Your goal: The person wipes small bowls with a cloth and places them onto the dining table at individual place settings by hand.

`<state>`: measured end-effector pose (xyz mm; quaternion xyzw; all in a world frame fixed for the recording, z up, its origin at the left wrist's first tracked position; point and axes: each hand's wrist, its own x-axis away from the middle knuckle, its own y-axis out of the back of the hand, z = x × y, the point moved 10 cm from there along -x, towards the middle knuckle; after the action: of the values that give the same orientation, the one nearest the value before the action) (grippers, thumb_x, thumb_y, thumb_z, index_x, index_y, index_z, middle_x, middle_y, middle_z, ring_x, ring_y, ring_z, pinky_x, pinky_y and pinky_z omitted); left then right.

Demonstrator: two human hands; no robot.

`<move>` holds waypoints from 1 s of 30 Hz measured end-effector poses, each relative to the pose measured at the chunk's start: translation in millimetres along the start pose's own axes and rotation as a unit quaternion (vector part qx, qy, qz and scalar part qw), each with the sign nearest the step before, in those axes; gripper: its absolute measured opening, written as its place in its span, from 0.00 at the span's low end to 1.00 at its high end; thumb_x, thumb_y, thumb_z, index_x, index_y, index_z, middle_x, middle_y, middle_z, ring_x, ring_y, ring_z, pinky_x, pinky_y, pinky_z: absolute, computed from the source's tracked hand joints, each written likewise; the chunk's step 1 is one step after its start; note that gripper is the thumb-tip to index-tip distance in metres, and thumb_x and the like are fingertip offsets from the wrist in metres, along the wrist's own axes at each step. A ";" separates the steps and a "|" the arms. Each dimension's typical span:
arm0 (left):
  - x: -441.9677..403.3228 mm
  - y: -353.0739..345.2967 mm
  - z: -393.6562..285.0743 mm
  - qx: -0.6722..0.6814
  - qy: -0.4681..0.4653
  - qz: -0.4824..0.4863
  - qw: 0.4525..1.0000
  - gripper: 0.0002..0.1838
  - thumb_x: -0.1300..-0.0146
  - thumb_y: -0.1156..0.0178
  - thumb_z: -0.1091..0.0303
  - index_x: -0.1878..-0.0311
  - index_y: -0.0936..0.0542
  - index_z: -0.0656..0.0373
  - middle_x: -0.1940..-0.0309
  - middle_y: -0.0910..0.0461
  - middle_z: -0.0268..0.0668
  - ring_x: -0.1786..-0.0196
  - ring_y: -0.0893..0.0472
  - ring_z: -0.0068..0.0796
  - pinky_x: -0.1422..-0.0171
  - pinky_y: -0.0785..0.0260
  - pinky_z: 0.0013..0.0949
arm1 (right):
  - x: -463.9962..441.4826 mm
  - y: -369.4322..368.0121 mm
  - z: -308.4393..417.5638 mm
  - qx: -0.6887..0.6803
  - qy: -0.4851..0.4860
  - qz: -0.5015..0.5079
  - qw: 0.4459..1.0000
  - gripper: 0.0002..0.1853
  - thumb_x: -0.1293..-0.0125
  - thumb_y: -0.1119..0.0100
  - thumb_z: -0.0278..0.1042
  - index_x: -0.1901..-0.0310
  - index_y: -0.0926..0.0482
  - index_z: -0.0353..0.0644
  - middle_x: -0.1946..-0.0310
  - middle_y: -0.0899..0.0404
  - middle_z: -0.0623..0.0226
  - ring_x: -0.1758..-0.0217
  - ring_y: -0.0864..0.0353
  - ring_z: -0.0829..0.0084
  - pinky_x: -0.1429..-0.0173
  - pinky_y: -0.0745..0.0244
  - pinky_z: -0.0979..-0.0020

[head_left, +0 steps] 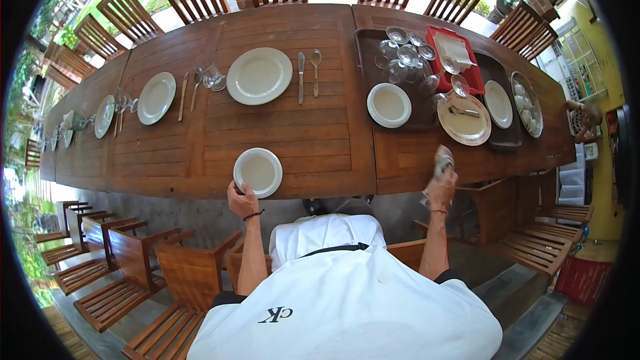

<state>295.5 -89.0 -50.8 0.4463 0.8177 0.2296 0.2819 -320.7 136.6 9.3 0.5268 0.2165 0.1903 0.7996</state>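
My left hand (243, 199) grips the near rim of a white plate (259, 172) at the table's front edge, its fingers closed on the border. In my right hand (441, 191) is a crumpled whitish cloth (443, 160), somewhat blurred, sticking out above the fist near the table's edge. Across from my left hand, a larger white plate (259, 76) lies with a knife (301, 79) and a spoon (316, 73) on its right. Another white plate (389, 105) rests on the dark tray (363, 60), close to a patterned oval plate (464, 120) holding cutlery.
Upturned and lying glasses (407, 55) crowd the tray beside a red basket (480, 87) of napkins. Farther right is an oval dish (527, 105) of cups. More place settings run left along the wooden table (280, 133). Wooden chairs (193, 260) line both sides; a person (588, 120) is at far right.
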 end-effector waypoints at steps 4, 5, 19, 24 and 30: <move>0.3 -0.6 -4.9 -0.035 0.000 0.012 0.999 0.14 0.46 0.38 0.66 0.56 0.19 0.61 0.65 0.18 0.43 0.64 0.18 0.42 0.58 0.27 0.41 | 49.5 -58.2 111.5 -0.043 0.227 0.024 0.973 0.28 0.52 0.40 0.25 0.44 0.26 0.42 0.42 0.31 0.51 0.38 0.32 0.49 0.35 0.35 0.54; 1.7 0.2 -6.6 -0.036 -0.001 0.013 0.999 0.14 0.46 0.38 0.66 0.56 0.19 0.61 0.65 0.18 0.43 0.64 0.18 0.42 0.58 0.27 0.41 | 67.3 -61.3 148.0 -0.014 0.255 0.057 0.965 0.28 0.52 0.40 0.25 0.44 0.25 0.45 0.40 0.33 0.53 0.38 0.33 0.49 0.34 0.34 0.54; 35.3 -33.4 -27.8 -0.057 -0.031 0.114 0.991 0.25 0.45 0.36 0.66 0.45 0.24 0.65 0.54 0.22 0.52 0.50 0.22 0.52 0.44 0.30 0.46 | 59.1 -31.6 61.8 -0.096 0.267 0.130 0.950 0.27 0.54 0.43 0.22 0.48 0.20 0.50 0.40 0.30 0.63 0.42 0.28 0.56 0.40 0.28 0.61; 66.6 -58.7 -68.4 -0.066 -0.060 0.152 0.984 0.26 0.45 0.37 0.65 0.43 0.26 0.65 0.54 0.22 0.52 0.50 0.22 0.52 0.44 0.30 0.47 | -18.8 -25.9 -29.8 -0.080 0.063 0.008 0.995 0.24 0.50 0.41 0.27 0.47 0.22 0.45 0.44 0.30 0.55 0.42 0.29 0.51 0.37 0.33 0.56; 101.3 -97.2 -99.8 -0.086 -0.044 0.224 0.970 0.28 0.47 0.36 0.63 0.41 0.26 0.58 0.53 0.23 0.53 0.49 0.23 0.55 0.44 0.29 0.49 | -14.7 -42.1 58.0 -0.064 0.169 0.023 0.983 0.23 0.50 0.39 0.27 0.48 0.23 0.46 0.45 0.30 0.52 0.43 0.29 0.50 0.40 0.30 0.55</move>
<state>125.8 -62.6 -64.4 0.6018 0.6610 0.3363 0.2963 -298.0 69.0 -7.1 0.4394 0.3236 0.3087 0.7791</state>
